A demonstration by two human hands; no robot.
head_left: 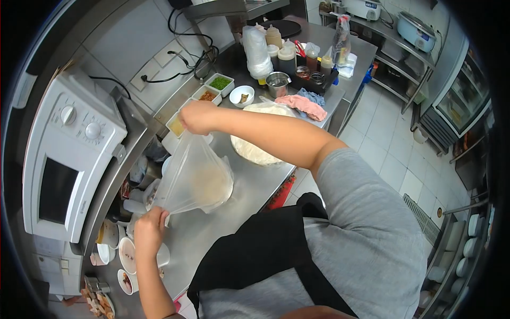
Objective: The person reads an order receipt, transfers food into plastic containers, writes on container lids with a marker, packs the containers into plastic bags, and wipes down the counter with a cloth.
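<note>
A clear plastic bag [194, 173] is stretched between my two hands above the steel counter [212, 228]. My left hand [151, 226] is closed on one corner of its edge, at the lower left. My right hand [197, 117] grips the other corner, higher up, beside the small containers. Something pale and round shows through the bottom of the bag. Just right of the bag, partly under my right forearm, lies a large pale, round mass [249, 149] with plastic around it.
A microwave [64, 175] stands on a shelf at the left. Green topping [219, 83], a white bowl [242, 96], a metal cup [278, 84], sauce bottles [287, 59] and a pink cloth [303, 106] sit at the back. White tubs [127, 255] line the lower left.
</note>
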